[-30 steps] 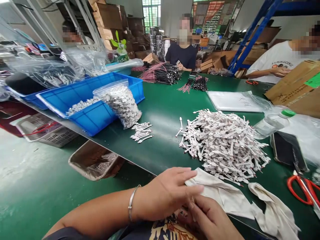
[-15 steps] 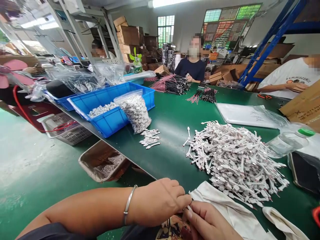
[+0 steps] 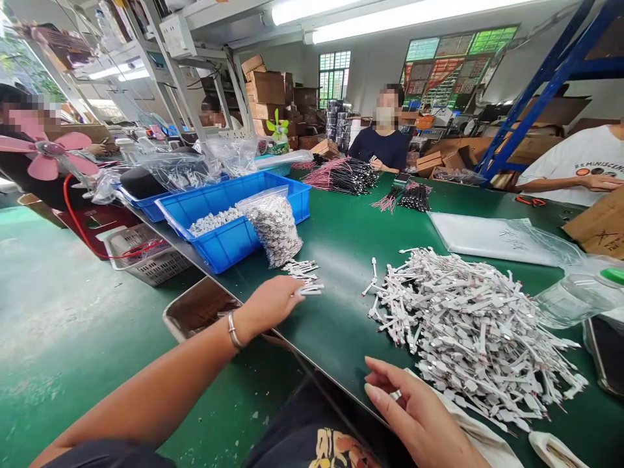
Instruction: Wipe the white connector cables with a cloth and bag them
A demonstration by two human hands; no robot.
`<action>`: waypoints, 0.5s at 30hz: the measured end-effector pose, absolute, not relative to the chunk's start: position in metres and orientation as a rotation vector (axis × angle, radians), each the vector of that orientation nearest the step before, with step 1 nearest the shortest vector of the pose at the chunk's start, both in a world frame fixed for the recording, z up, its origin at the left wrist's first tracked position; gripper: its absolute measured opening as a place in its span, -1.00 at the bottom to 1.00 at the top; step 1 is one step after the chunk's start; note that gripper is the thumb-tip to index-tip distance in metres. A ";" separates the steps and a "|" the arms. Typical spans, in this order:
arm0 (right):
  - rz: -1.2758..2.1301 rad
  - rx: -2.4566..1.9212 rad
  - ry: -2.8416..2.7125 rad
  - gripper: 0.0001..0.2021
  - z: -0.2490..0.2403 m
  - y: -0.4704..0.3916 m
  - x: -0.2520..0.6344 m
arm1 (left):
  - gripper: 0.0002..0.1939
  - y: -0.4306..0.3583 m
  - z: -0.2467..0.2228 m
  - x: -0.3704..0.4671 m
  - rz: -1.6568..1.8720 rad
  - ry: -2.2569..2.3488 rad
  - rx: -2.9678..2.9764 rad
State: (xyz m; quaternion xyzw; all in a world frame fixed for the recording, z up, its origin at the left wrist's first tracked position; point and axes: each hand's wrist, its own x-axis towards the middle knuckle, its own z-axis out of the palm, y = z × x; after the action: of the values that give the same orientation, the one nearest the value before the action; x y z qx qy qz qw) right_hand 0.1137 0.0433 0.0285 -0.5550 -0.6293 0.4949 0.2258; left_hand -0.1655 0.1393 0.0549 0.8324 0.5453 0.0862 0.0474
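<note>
My left hand, a silver bangle on its wrist, reaches over the green table. Its fingers are pinched at the end of a short white cable, right beside a small row of similar white cable pieces. Nearer my body, my right hand is open, thumb and fingers apart, over the table's front edge. A pale spot shows between them that I cannot make out. To its right rises a big heap of short white cables with connectors. A white cloth lies partly under my right forearm.
Behind the small row stand a filled plastic bag and a blue bin with white parts. A clear bottle, a phone and plastic sheets lie right. Black-and-pink wire bundles sit before a masked person. Below is an open box.
My hands were together at the table's front edge around a small white piece. The left has moved forward and left to the small row; the right has separated and opened. The view has shifted slightly.
</note>
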 end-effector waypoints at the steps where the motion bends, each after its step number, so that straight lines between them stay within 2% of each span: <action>1: 1.372 -1.508 -1.760 -0.52 0.028 0.041 0.114 | -0.73 0.150 0.048 -0.175 0.278 1.749 2.531; 8: 1.263 -1.455 -1.758 -0.58 0.021 0.025 0.112 | -0.67 0.182 0.030 -0.190 0.360 1.846 2.553; 11: 1.254 -1.459 -1.862 -0.60 0.025 0.023 0.114 | -0.65 0.187 0.034 -0.163 0.394 1.742 2.632; 15: 1.288 -1.481 -1.943 -0.62 0.027 0.018 0.117 | -0.75 0.210 0.030 -0.099 0.295 1.459 2.771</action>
State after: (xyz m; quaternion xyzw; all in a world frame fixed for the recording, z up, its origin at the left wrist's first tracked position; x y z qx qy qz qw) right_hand 0.1166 0.0184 0.0272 -0.5265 -0.6908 0.4581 0.1889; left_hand -0.0995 0.2102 0.0303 0.8810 0.4638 0.0938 -0.0017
